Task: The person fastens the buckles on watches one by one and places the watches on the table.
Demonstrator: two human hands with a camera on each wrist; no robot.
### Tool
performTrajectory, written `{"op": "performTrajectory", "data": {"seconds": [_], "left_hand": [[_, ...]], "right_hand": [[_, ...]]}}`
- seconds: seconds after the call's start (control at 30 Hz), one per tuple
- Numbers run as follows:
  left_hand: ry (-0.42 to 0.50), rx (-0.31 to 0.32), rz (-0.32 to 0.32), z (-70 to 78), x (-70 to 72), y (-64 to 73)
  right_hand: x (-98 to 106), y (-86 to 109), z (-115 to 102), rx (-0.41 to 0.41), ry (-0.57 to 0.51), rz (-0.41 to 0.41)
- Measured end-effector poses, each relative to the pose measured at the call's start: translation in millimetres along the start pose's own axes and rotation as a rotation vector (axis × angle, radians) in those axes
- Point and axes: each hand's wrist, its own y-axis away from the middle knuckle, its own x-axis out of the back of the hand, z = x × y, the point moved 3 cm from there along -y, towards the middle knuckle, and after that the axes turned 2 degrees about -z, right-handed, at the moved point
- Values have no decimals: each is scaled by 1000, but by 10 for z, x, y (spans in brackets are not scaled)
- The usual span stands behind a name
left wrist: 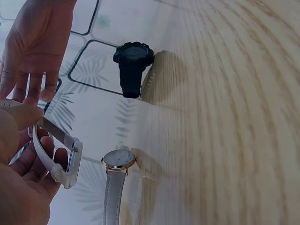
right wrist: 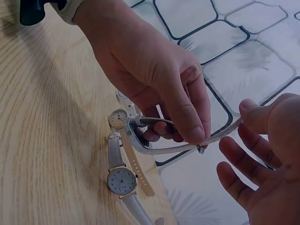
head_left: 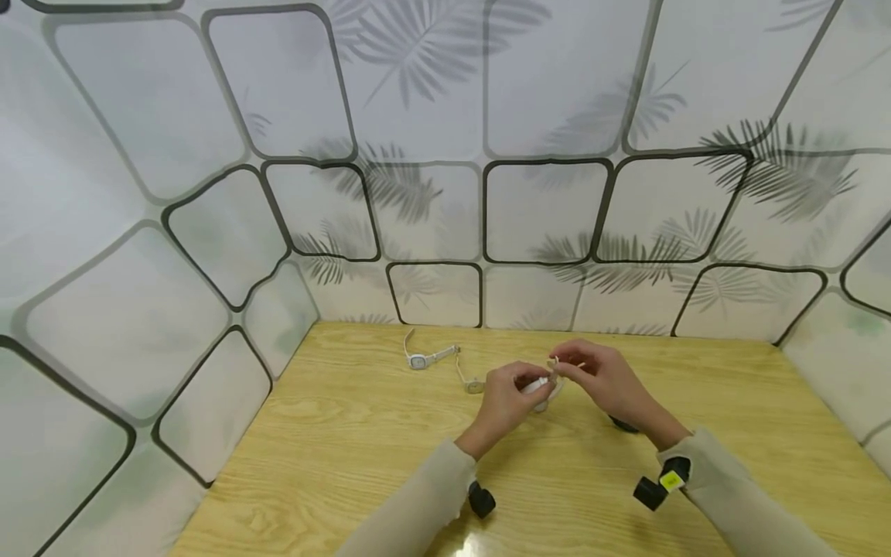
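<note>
A white watch [left wrist: 74, 161] with a rectangular case is held up between both hands above the table. My left hand [head_left: 506, 398] grips it, thumb and fingers pinching its strap near the buckle, as the right wrist view shows. The strap's far end [right wrist: 229, 129] runs to my right hand [head_left: 607, 379], whose thumb and index finger pinch it. The other fingers of that hand [right wrist: 276, 159] are loosely bent. Below the hands, a round rose-gold watch [right wrist: 122, 181] with a pale grey strap lies on the table.
On the wooden table [head_left: 334, 433], a white watch [head_left: 418, 361] lies at the back left. Near it is a small round-faced watch [head_left: 475, 385] with a light strap. A black watch [left wrist: 133, 65] stands near the right hand. Patterned fabric walls [head_left: 543, 209] enclose the table's back and sides.
</note>
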Motion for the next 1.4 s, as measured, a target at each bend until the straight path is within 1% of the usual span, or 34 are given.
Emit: {"op": "performTrajectory", "data": {"seconds": [0.23,0.3,0.47,0.57,0.73,0.8,0.9,1.03,1.13,1.23,1.4], "left_hand": [[66,-12,20,0,1,15],[67,-39,26,-5,-4,13],[53,-139,31,6,-25,7],[51,-172,39,63,-24,12],[46,-202,47,265,36,28],[52,-204,43,346,68,37],[52,-207,37,419,99,47],[41,-217,46,444,108,52],[40,-209,47,430,101,52],[63,-172,34,408,94,52],[113,-76,-9,395,105,67]], "right_hand": [[16,40,-9,-4,-76,7],[18,45,-15,1,-96,18],[25,51,-34,-7,-141,35],[30,54,-32,-11,-151,36],[44,63,-35,-14,-151,42],[46,66,-38,-16,-149,45],[42,69,-29,-18,-150,47],[23,73,9,-29,-160,44],[1,82,43,-42,-166,33],[-19,96,69,-47,-170,26],[-39,116,93,-41,-171,25]]}}
